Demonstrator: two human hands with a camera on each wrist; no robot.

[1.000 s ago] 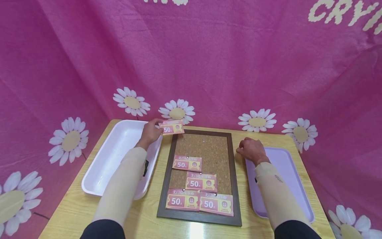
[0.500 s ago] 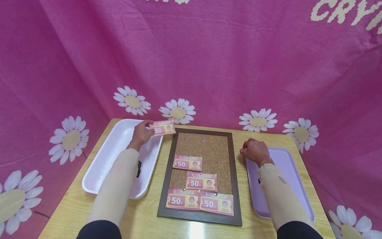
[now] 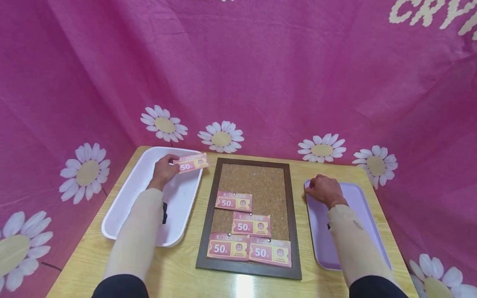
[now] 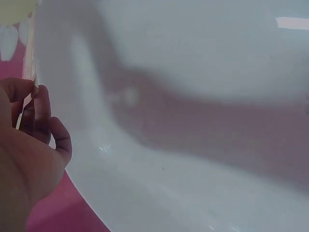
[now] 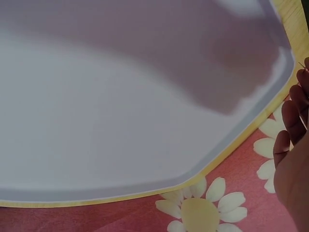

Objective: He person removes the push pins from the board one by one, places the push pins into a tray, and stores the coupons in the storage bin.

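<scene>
In the head view the left hand [image 3: 164, 170] pinches the left end of a pink and yellow coupon [image 3: 191, 162] above the white tray's back right corner. Seen by the left wrist camera, the coupon [image 4: 30, 58] is edge-on between thumb and fingers. The right hand [image 3: 326, 190], fingers curled, hovers over the back left corner of the purple tray [image 3: 355, 198]. At its fingertips the right wrist view shows a thin pin [image 5: 301, 65], mostly hidden. Between the hands lies a framed cork board [image 3: 270, 182] bearing several coupons [image 3: 242, 224], with small round pins at their top edges.
On the left stands the white tray [image 3: 132, 198], its bottom partly hidden by the left arm. Yellow wood table [image 3: 179, 273] shows around the board. A pink cloth [image 3: 261, 82] with daisies hangs behind and at both sides.
The left hand has moved left with its coupon, away from the board and over the white tray. The right hand has moved right, from the table beside the purple tray to over its corner.
</scene>
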